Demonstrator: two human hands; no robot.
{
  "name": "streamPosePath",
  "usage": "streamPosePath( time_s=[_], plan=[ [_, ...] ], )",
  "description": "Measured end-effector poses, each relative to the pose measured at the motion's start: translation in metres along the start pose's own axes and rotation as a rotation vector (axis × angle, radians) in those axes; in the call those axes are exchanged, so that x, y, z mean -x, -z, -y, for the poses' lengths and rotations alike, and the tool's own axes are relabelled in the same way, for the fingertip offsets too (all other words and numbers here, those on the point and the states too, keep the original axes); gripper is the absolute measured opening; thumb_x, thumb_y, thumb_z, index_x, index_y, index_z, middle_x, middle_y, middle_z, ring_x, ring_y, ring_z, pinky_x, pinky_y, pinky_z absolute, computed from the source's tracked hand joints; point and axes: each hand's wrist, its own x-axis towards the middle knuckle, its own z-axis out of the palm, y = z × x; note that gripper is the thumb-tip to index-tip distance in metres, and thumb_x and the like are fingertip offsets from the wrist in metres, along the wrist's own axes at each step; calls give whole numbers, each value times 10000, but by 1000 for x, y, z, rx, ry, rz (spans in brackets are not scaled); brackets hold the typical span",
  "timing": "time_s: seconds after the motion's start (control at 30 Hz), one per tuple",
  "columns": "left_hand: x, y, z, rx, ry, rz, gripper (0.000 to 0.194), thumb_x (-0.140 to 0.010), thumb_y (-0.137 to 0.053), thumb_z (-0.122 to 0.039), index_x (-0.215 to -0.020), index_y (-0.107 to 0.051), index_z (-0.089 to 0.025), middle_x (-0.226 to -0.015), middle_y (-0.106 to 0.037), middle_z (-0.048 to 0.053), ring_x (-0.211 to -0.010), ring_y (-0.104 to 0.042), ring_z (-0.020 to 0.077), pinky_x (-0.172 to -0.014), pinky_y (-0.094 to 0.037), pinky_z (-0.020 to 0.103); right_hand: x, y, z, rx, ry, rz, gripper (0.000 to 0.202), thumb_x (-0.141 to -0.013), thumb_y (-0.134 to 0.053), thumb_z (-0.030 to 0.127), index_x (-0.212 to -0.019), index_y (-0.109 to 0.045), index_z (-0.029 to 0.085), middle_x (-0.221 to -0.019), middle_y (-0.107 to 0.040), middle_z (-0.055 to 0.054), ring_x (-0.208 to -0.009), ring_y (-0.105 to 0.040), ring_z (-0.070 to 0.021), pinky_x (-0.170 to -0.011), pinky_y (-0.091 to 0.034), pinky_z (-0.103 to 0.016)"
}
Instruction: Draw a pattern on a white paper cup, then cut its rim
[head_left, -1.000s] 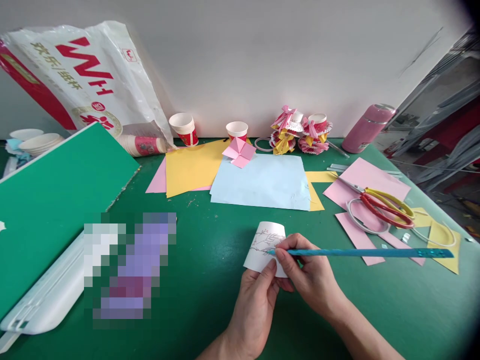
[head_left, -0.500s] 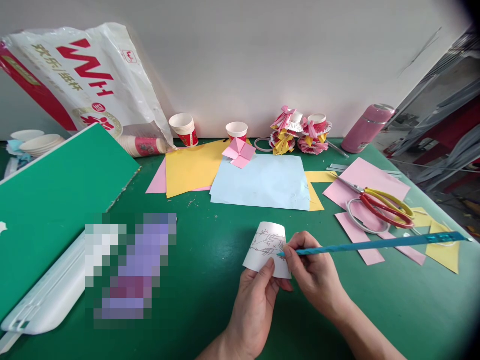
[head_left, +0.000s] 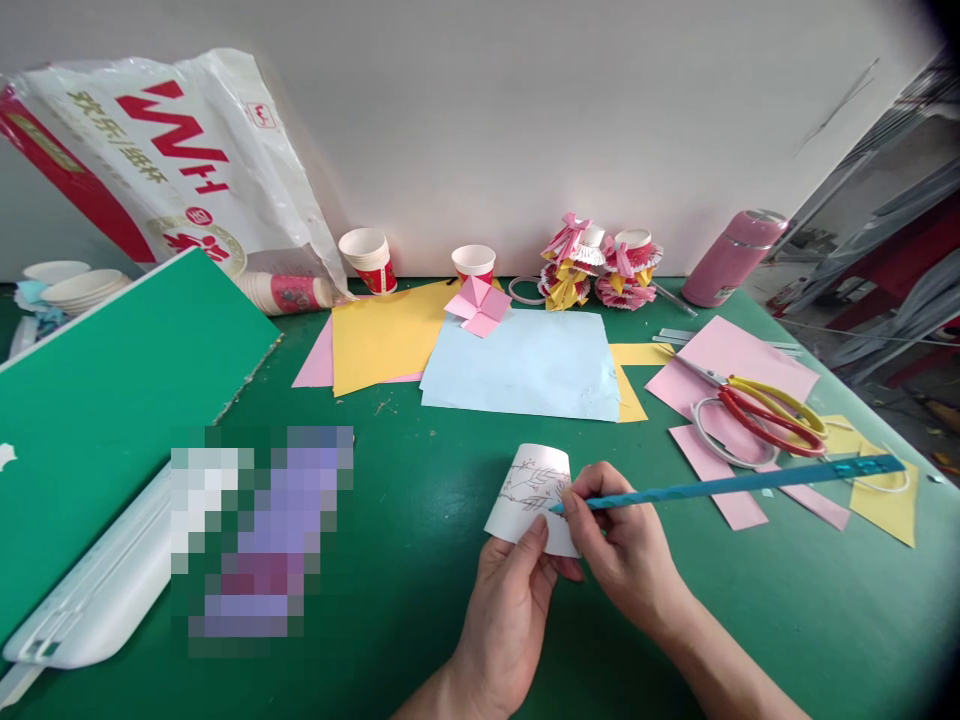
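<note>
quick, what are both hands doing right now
Left hand: closed, holding the white cup.
Right hand: closed, gripping the blue pencil, its tip at the cup.

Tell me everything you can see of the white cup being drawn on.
The white cup looks like paper, with a tapered body, narrower end up and tilted slightly. Thin dark lines like branches, with small reddish marks, cross its facing side; the lowest part is plain. The left hand holds it over the green table, thumb on its front. The right hand is at its right edge, holding a blue pen-like stick with its tip at the drawn surface. Its inside and back are hidden.
</note>
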Motion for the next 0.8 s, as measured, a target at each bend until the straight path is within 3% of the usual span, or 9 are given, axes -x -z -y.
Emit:
streamPosePath(
  time_s=[0.2, 0.53, 0.8],
  plan=[
    [0, -1, 0, -7, 1, -4, 190, -779, -584, -232, -918, -629, -111, -775, -633, 59, -605, -519, 120, -654, -429, 298, -1, 4, -1, 1, 26, -16, 183, -887, -453, 243, -717, -384, 240, -495, -392, 91, -348, -480, -96, -353, -360, -217],
    [0, 0, 0, -18, 5, 4, 224, -801, -559, -224, -991, -596, -112, -832, -635, 64, -641, -521, 116, -643, -424, 277, 0, -2, -4, -47, -40, 37, 177, -881, -463, 312, -734, -399, 238, -550, -384, 78, -355, -441, -97, -340, -357, -238],
    [0, 0, 1, -25, 8, -19, 207, -797, -559, -219, -956, -587, -89, -822, -624, 74, -617, -509, 114, -616, -423, 281, 1, 4, 1, -14, 10, 48, 175, -885, -459, 239, -720, -401, 224, -602, -396, 70, -384, -469, -78, -382, -368, -227]
  ],
)
